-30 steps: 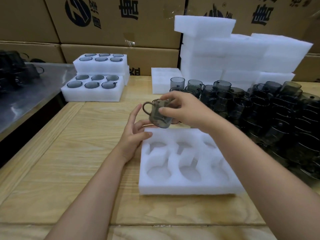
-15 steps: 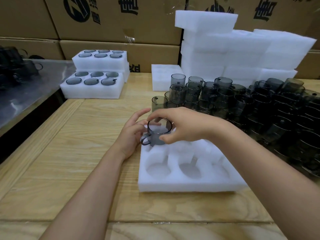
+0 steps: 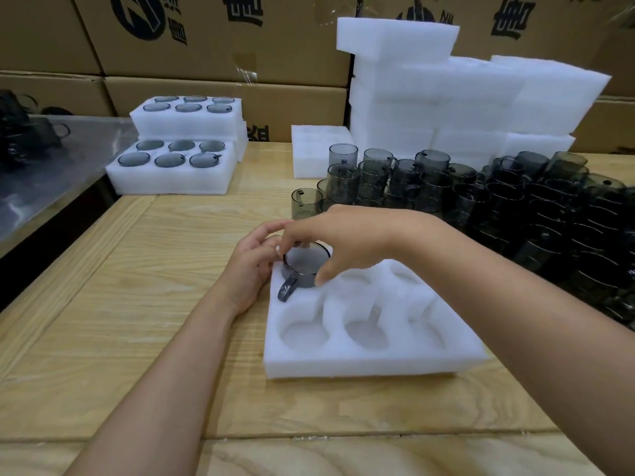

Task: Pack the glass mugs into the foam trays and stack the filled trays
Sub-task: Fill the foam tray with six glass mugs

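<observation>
A white foam tray (image 3: 374, 362) with several round pockets lies on the wooden table in front of me. A smoky grey glass mug (image 3: 302, 269) sits partly sunk in the tray's far left pocket, its handle pointing toward me. My right hand (image 3: 343, 235) pinches the mug's rim from above with fingers and thumb. My left hand (image 3: 251, 259) rests against the tray's far left corner, fingers curled near the mug. The other pockets are empty.
A crowd of loose grey mugs (image 3: 481, 201) fills the table's right side. Two filled trays (image 3: 175, 156) sit stacked at the back left. Empty foam trays (image 3: 464, 97) are piled at the back, before cardboard boxes (image 3: 223, 36). A steel bench (image 3: 51, 159) stands left.
My right hand has brought the mug down from mid-air, turned it upright, and lowered it into the far left pocket. My left hand closed in on the tray corner.
</observation>
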Tool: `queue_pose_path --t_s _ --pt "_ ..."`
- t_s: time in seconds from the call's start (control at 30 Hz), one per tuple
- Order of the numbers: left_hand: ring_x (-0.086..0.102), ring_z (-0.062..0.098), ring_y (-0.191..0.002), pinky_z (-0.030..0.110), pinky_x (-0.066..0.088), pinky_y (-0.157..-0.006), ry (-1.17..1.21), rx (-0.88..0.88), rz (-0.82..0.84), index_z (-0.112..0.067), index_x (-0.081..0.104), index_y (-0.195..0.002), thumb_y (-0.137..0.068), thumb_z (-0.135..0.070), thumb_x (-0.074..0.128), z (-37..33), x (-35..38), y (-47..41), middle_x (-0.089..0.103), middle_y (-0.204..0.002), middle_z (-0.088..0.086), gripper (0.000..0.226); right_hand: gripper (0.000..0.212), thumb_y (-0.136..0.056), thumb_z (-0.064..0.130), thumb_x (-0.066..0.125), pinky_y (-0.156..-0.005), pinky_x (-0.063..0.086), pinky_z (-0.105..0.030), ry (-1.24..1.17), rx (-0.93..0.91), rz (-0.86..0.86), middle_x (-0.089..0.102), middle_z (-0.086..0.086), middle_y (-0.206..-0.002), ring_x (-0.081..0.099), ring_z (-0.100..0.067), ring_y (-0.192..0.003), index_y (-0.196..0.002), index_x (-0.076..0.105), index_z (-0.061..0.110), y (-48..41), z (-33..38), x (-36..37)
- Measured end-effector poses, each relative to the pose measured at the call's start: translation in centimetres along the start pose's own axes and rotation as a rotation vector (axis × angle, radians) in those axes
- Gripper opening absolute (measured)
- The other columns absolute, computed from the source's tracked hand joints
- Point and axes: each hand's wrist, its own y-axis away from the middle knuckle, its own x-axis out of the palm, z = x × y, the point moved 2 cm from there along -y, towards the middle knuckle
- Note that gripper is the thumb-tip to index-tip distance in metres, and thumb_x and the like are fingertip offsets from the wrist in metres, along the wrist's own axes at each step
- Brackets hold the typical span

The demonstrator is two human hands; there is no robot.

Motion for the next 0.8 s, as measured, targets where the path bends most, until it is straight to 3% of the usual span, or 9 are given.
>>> queue_pose_path --t_s 0.13,0.23,0.3,0.37,0.43,0.63,0.7,0.77,0.8 --pt "0.065 0.023 -0.088 0.032 0.050 -0.078 -0.010 -0.029 0.024 -0.010 0.058 -0.119 -0.069 -0.021 0.053 -0.4 0.2 0.4 0.067 -0.099 0.013 0.051 0.054 -0.080 0.031 0.072 -0.076 0.031 -0.025 0.017 0.028 -0.001 0.054 0.007 -0.123 0.038 -0.008 -0.092 -0.128 0.049 0.039 -0.6 -0.1 1.0" --pt "0.065 0.020 -0.092 0.027 0.052 -0.079 -0.079 0.009 0.103 -0.005 0.049 -0.130 -0.062 -0.042 0.069 -0.7 0.6 0.8 0.065 -0.103 0.014 0.080 0.052 -0.080 0.036 0.072 -0.075 0.034 -0.026 0.020 0.048 0.000 0.056 0.015 -0.106 0.040 -0.011 -0.095 -0.128 0.052 0.040 -0.7 -0.3 1.2" --pt "0.065 0.019 -0.096 0.024 0.052 -0.079 -0.176 0.029 0.145 -0.009 0.048 -0.130 -0.059 -0.036 0.071 -0.7 1.0 0.9 0.067 -0.105 0.011 0.079 0.048 -0.084 0.045 0.064 -0.089 0.041 -0.027 -0.111 0.059 -0.007 0.059 0.018 -0.120 0.049 -0.014 -0.110 -0.130 0.051 0.041 -0.1 -0.8 1.7" --pt "0.063 0.019 -0.104 0.025 0.052 -0.083 -0.226 0.022 0.166 -0.014 0.049 -0.130 -0.063 -0.022 0.073 -0.6 1.1 1.0 0.063 -0.114 0.012 0.072 0.048 -0.093 0.048 0.048 -0.112 0.028 -0.032 -0.242 0.075 -0.075 0.042 0.016 -0.145 0.036 -0.008 -0.135 -0.140 0.041 0.036 0.3 -1.1 3.2" --pt "0.062 0.016 -0.104 0.024 0.052 -0.082 -0.231 0.018 0.183 -0.016 0.047 -0.131 -0.068 -0.013 0.070 -0.6 1.0 1.0 0.062 -0.115 0.011 0.068 0.048 -0.101 0.038 0.032 -0.118 0.004 -0.030 -0.214 0.043 -0.150 0.022 0.007 -0.156 0.012 -0.007 -0.144 -0.148 0.028 0.025 0.3 -0.7 5.1" --pt "0.061 0.017 -0.106 0.022 0.049 -0.081 -0.248 0.018 0.222 -0.020 0.048 -0.131 -0.065 -0.021 0.071 -0.9 1.2 1.4 0.060 -0.120 0.009 0.069 0.054 -0.103 0.035 0.025 -0.100 -0.017 -0.006 -0.177 0.060 -0.207 0.009 -0.003 -0.159 -0.006 -0.001 -0.142 -0.151 0.003 0.026 0.0 -1.0 6.7" --pt "0.062 0.017 -0.104 0.023 0.050 -0.081 -0.253 0.014 0.210 -0.020 0.049 -0.130 -0.064 -0.026 0.071 -0.9 1.2 1.4 0.062 -0.117 0.009 0.070 0.054 -0.102 0.034 0.030 -0.108 -0.013 -0.011 -0.214 0.035 -0.214 0.018 -0.003 -0.157 0.000 -0.001 -0.142 -0.151 0.010 0.023 0.1 -0.8 6.6" --pt "0.063 0.018 -0.100 0.027 0.051 -0.082 -0.266 0.008 0.179 -0.020 0.052 -0.127 -0.063 -0.031 0.071 -0.8 1.2 1.4 0.065 -0.111 0.006 0.068 0.050 -0.100 0.033 0.041 -0.113 0.011 -0.018 -0.353 0.019 -0.297 0.040 0.000 -0.148 0.023 0.000 -0.136 -0.147 0.028 0.020 0.3 -0.7 6.4" --pt "0.064 0.019 -0.097 0.029 0.051 -0.081 -0.270 0.003 0.159 -0.020 0.055 -0.125 -0.063 -0.029 0.072 -0.7 1.2 1.3 0.066 -0.106 0.004 0.065 0.047 -0.097 0.033 0.047 -0.106 0.024 -0.015 -0.455 0.051 -0.405 0.049 0.004 -0.140 0.036 0.000 -0.129 -0.142 0.039 0.021 0.6 -1.0 5.7"
